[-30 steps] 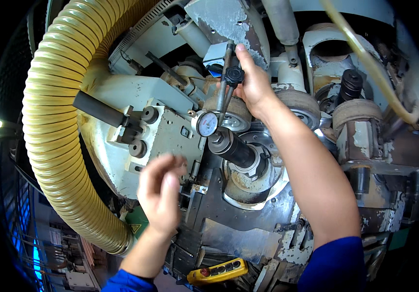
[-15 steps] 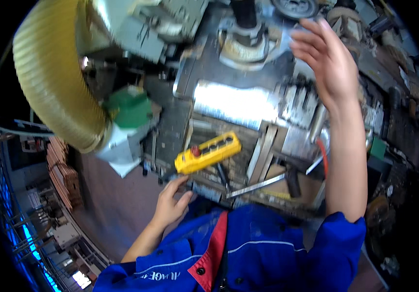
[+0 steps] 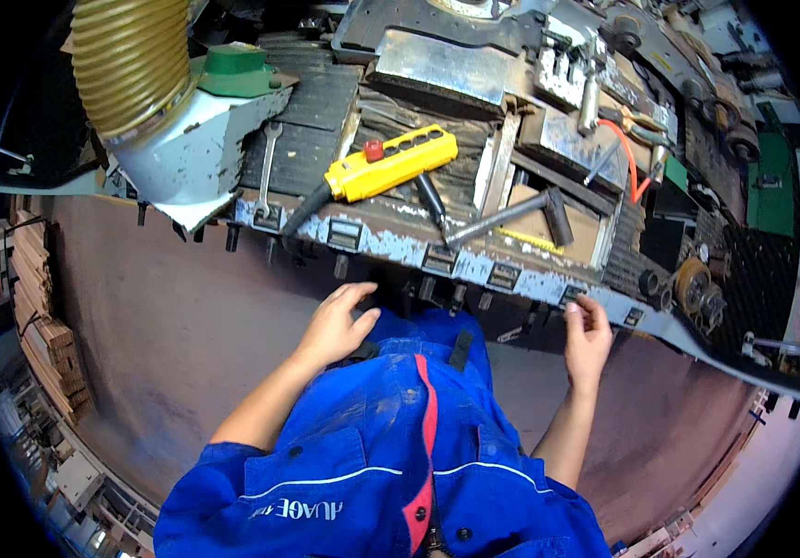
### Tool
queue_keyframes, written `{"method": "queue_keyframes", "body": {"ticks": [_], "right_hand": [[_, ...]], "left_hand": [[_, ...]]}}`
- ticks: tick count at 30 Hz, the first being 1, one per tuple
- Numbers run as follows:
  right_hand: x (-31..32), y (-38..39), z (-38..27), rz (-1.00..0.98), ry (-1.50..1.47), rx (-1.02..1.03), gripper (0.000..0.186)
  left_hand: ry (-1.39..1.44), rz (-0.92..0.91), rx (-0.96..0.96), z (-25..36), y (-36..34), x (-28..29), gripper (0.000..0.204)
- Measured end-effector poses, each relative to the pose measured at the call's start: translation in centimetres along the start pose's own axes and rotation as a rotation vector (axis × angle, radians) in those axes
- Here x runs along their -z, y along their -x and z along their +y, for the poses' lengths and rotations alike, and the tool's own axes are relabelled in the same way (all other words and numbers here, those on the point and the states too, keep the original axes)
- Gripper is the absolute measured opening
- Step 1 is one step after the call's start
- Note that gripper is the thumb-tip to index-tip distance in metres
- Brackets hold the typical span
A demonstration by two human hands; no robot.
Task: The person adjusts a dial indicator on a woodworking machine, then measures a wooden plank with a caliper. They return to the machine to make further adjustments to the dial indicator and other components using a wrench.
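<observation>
My left hand (image 3: pixel 337 325) hangs in front of my waist, fingers loosely spread and nothing in it. My right hand (image 3: pixel 588 344) is at the front edge of the machine bed (image 3: pixel 391 249), fingers apart and slightly bent, holding nothing; whether its fingertips touch the edge I cannot tell. On the bed lies a yellow push-button control pendant (image 3: pixel 400 165) with a red button and a black cable end. Close to it are a hammer (image 3: pixel 558 219) and a dark rod-like handle (image 3: pixel 431 197). An open-end wrench (image 3: pixel 269 167) lies farther left.
A ribbed yellow hose (image 3: pixel 130 65) runs into a grey chute (image 3: pixel 177 149) at the left. Behind the pendant sits a shiny metal block (image 3: pixel 442 70). Pliers (image 3: pixel 637 126) and an orange tube (image 3: pixel 625 158) lie at the right. Stacked wooden strips (image 3: pixel 51 344) stand far left.
My right hand has come down from high over the machine to its front edge. The view has shifted, showing more floor. My left hand is now farther from the pendant and stays empty.
</observation>
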State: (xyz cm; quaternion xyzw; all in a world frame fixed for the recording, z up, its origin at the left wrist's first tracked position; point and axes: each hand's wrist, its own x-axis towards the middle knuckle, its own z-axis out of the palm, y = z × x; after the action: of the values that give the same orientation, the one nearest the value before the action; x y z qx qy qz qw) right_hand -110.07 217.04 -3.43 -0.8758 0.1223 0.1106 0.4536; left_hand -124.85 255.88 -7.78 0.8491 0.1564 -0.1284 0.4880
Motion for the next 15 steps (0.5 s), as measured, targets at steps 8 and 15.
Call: {"method": "queue_keyframes", "body": {"ticks": [8,15], "right_hand": [[0.6,6.4,1.2,-0.123,0.102,0.105,0.035],[5.7,9.2,4.8,-0.117,0.071,0.094,0.040]], "left_hand": [[-0.481,0.194,-0.581,6.9,-10.4,-5.0,0.066],[-0.912,0.241,-0.680,6.6,-15.7,-8.1,0.037]]}}
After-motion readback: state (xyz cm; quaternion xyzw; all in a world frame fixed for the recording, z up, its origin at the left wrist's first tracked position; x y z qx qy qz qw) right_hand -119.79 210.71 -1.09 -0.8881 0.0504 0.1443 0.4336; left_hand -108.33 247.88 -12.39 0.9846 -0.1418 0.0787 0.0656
